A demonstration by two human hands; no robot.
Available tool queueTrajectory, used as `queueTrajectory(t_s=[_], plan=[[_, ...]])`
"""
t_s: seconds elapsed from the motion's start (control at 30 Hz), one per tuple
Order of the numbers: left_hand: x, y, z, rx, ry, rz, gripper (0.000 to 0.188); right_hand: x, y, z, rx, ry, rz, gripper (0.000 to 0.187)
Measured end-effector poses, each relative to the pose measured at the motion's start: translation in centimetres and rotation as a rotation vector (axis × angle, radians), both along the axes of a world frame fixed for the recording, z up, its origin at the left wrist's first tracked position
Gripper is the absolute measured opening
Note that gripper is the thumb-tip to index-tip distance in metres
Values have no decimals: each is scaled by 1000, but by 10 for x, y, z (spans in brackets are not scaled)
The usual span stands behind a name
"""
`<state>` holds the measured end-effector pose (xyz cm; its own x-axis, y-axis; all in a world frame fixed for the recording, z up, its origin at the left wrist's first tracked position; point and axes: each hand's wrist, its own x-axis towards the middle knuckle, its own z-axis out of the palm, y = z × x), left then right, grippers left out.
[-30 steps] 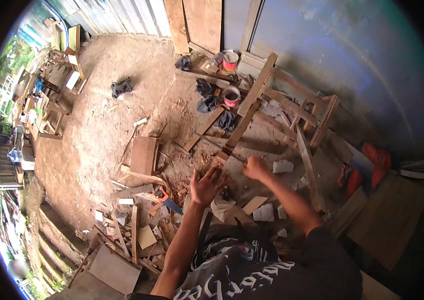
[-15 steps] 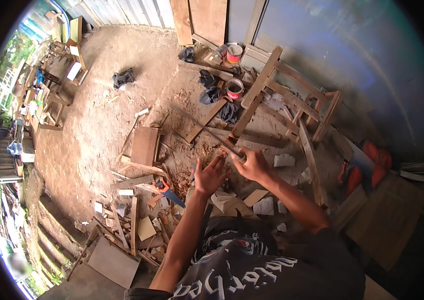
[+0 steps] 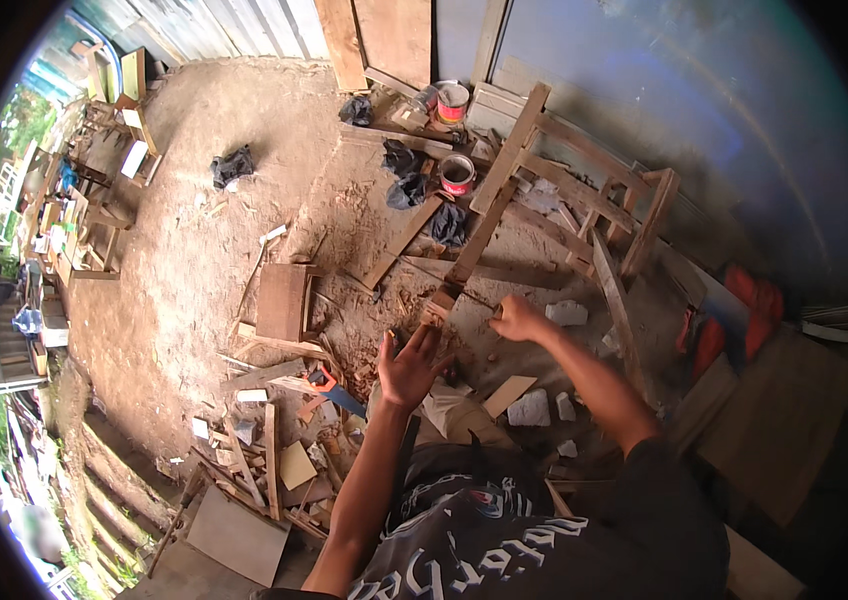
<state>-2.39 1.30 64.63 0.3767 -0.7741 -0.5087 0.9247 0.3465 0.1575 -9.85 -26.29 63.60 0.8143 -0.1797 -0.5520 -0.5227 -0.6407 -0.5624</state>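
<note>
My left hand (image 3: 409, 365) is open with its fingers spread, hovering over wood chips and dirt just below the lower end of a long wooden rail (image 3: 472, 248). My right hand (image 3: 519, 318) is closed in a fist a little right of that rail end; I cannot make out anything in it. The rail leans up to a rough wooden frame (image 3: 584, 195) lying on the ground. A white stone chunk (image 3: 566, 313) lies just beyond my right hand.
A handsaw with a red handle (image 3: 325, 381) lies left of my left hand, beside a small wooden stool (image 3: 284, 300). Wood offcuts (image 3: 274, 465) pile at the lower left. Two red-and-white paint cans (image 3: 457, 173) stand near the wall. An orange object (image 3: 744, 310) sits at right.
My left hand rose toward the rail end, then dropped back, still spread. My right fist shifted slightly to the right, away from the rail end.
</note>
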Motion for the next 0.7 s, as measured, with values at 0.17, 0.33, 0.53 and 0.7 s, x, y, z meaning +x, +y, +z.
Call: queueTrajectory(t_s=[0.17,0.33,0.53,0.7], plan=[[4,-10,4,-18,41,32,89,-8,-18,-31,735,232,-200,31],[2,-9,-6,-58,69,13,86,-6,42,67,-180,-376,-45,24],[5,0,-15,-169,2,61,86,2,63,87,-93,-565,114,25],[16,-14,-29,-478,121,58,84,-13,17,-12,-371,18,-4,36]])
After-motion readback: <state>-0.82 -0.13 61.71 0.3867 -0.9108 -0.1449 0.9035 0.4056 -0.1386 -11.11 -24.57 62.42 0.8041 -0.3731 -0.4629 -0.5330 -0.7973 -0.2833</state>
